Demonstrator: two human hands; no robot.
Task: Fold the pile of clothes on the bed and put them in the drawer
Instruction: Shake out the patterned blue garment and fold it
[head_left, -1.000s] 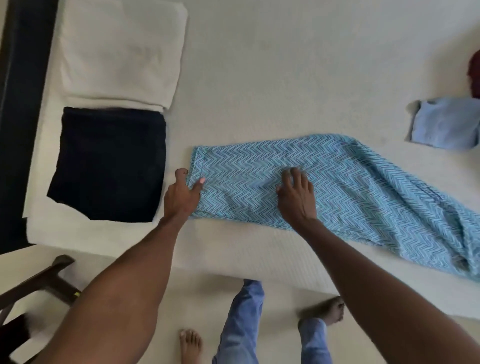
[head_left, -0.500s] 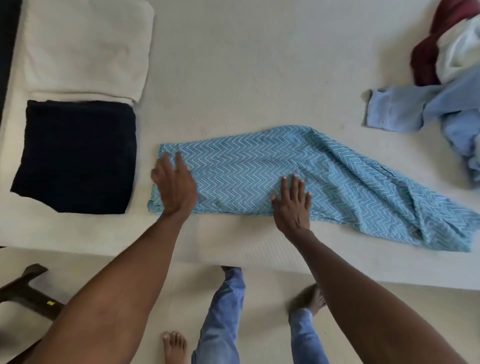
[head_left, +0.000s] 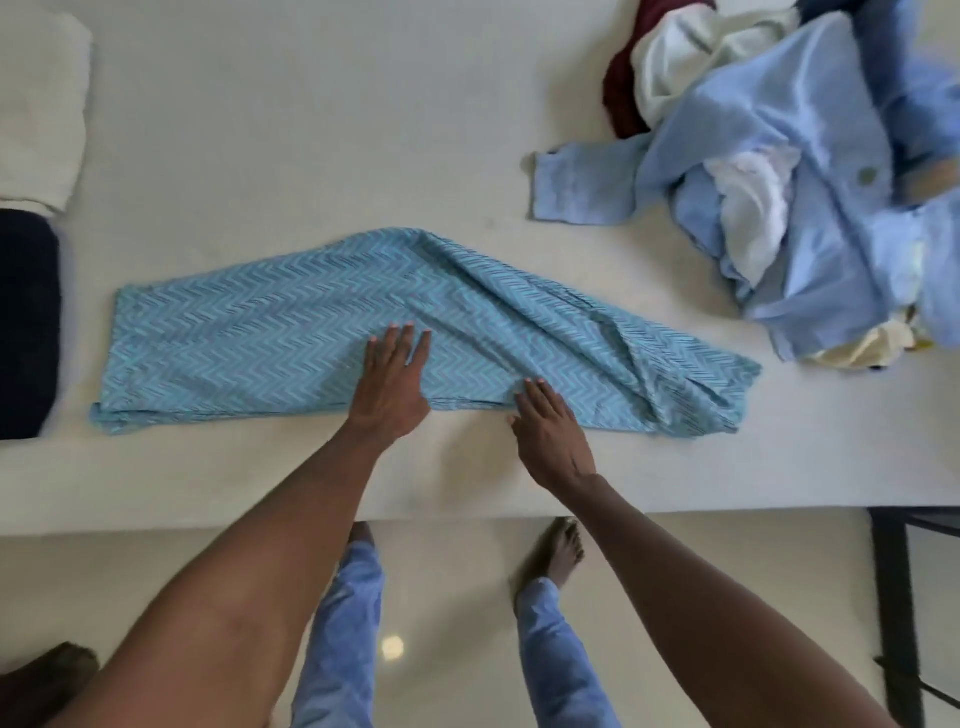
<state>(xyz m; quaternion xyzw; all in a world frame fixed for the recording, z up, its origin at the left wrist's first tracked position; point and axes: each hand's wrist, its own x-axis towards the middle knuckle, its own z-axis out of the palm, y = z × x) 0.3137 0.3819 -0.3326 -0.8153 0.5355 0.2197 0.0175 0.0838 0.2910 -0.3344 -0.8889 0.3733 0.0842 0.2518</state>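
Slid L hand (head_left: 390, 387) rightward along chevron garment (head_left: 270, 343) to mid-cloth since 0.5 s ago, beside R hand (head_left: 548, 423) at near hem. Both flat, fingers straight, close together. Garment lay across bed (head_left: 311, 130), unfolded pile (head_left: 789, 156) far right.

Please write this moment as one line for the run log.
step: smoothing | item: zigzag blue garment flat on bed | left hand pressing | right hand pressing near edge | unfolded pile waiting

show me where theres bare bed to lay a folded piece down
Bare bed lies beyond the zigzag garment, between the white folded piece and the clothes pile. A narrower strip runs along the near edge. The far right is crowded.
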